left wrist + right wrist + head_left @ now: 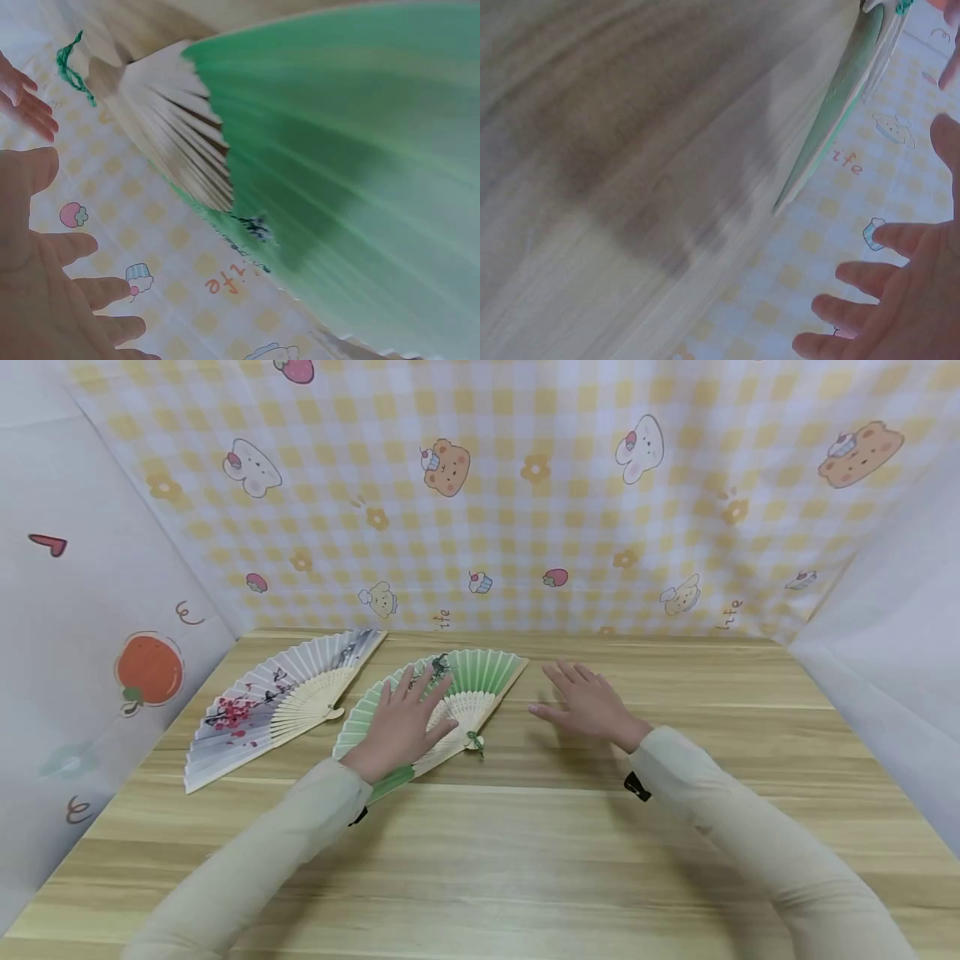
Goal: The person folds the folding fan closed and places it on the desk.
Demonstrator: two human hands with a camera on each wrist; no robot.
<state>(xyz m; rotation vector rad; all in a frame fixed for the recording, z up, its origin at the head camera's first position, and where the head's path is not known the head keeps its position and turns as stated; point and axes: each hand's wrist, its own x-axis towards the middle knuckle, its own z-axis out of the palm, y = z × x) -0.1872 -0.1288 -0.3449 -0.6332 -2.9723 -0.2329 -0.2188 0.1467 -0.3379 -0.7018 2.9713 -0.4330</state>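
Observation:
A green folding fan [480, 675] lies spread on the table, its pale ribs meeting at a pivot with a green cord [476, 741]. My left hand [401, 727] hovers over this fan with fingers spread, hiding part of its leaf; the left wrist view shows a gap between hand and fan [322, 150]. To the right of the fan, my right hand [588, 706] is held above the bare wood, fingers extended and holding nothing. Farther left lies a second spread fan [258, 710], white and grey with red blossoms, apart from both hands.
The wooden table [510, 860] ends at a yellow checked cloth [495, 527] hanging behind it. White cloth walls [67, 635] stand at the left and right sides. Shadows of the arms fall on the wood.

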